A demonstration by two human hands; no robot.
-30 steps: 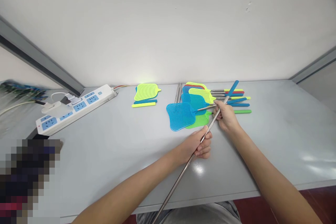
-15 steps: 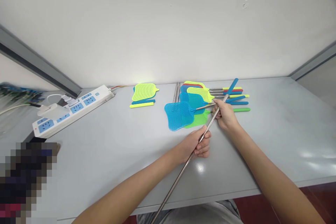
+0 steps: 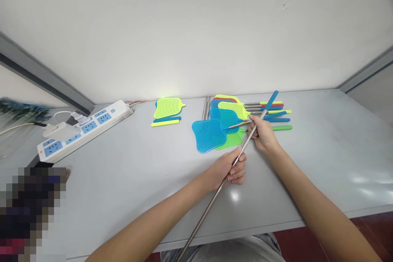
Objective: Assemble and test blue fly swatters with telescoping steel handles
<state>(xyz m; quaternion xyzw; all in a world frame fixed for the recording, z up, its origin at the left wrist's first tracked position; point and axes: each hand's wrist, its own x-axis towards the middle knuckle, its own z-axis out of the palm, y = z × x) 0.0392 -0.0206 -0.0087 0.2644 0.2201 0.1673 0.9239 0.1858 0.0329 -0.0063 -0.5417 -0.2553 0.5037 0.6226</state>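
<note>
A long metal rod (image 3: 208, 209) with a blue handle (image 3: 272, 100) slants from the upper right down past the table's front edge, and its lower end is out of view. My left hand (image 3: 231, 168) is closed around the rod's middle. Higher up, just below the handle, my right hand (image 3: 263, 134) grips the same rod. Behind both hands lies a pile of fly swatters with metal shafts, among them a blue swatter (image 3: 208, 136), a green swatter (image 3: 231, 141) and a yellow swatter (image 3: 231, 111). Their coloured handles point right, and my right hand hides part of the shafts.
Left of the pile lie a yellow swatter head (image 3: 167, 107) over a blue one, plus a blue tube and a yellow tube (image 3: 166, 123). Thin metal rods (image 3: 206, 108) rest near the wall. A power strip (image 3: 87, 129) with plugs sits on the table's left.
</note>
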